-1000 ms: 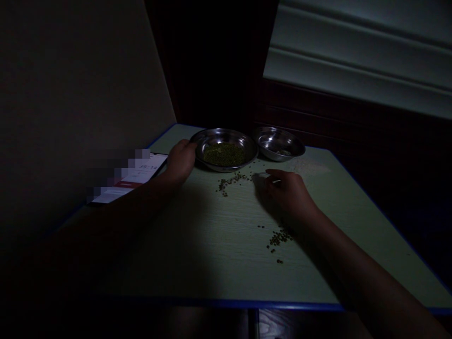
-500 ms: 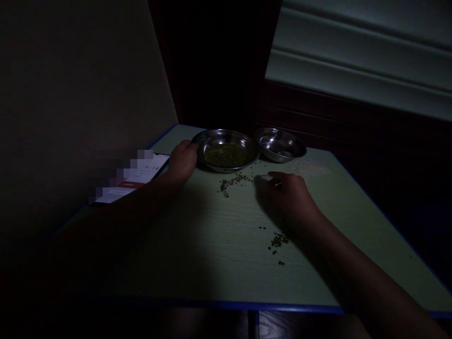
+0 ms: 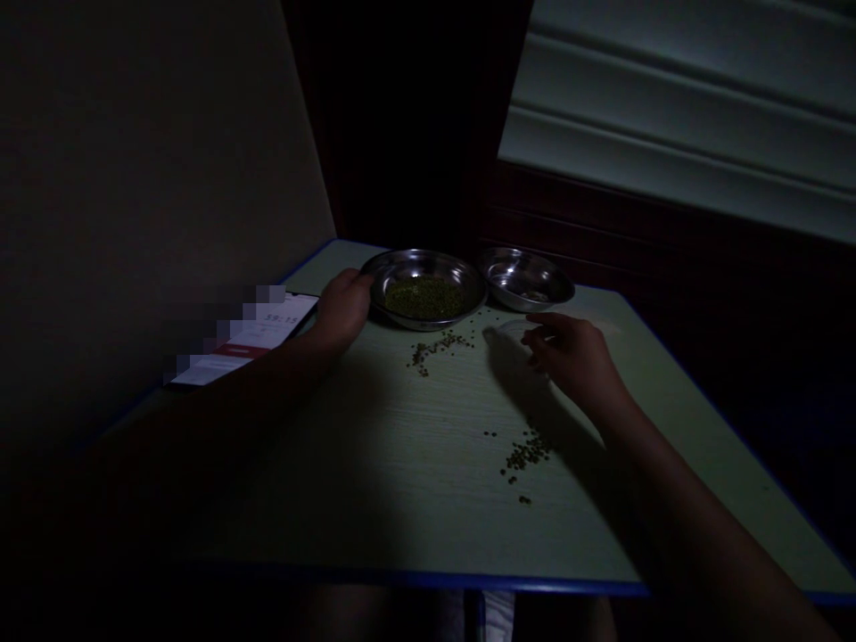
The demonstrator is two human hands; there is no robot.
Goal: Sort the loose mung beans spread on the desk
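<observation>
The hands are well apart: the left hand (image 3: pixel 342 310) holds the rim of a steel bowl (image 3: pixel 428 260) with curled fingers, while the right hand (image 3: pixel 573 354) is half-curled just beside a small clear piece (image 3: pixel 503 332), and whether it grips anything cannot be told. On the surface (image 3: pixel 374 473), a patch of green beans (image 3: pixel 526 455) lies nearest, then a bean trail (image 3: pixel 434 349) just before the bowl, which holds more beans. A second steel bowl (image 3: pixel 528 260) stands just right of it, and a phone (image 3: pixel 251 339) lies left of the left hand.

One head-worn camera, the sole view, sits close above the near edge of the table (image 3: pixel 374 464), facing forward and down toward its far corner, with the left hand (image 3: pixel 342 312) and right hand (image 3: pixel 575 352) in frame.
</observation>
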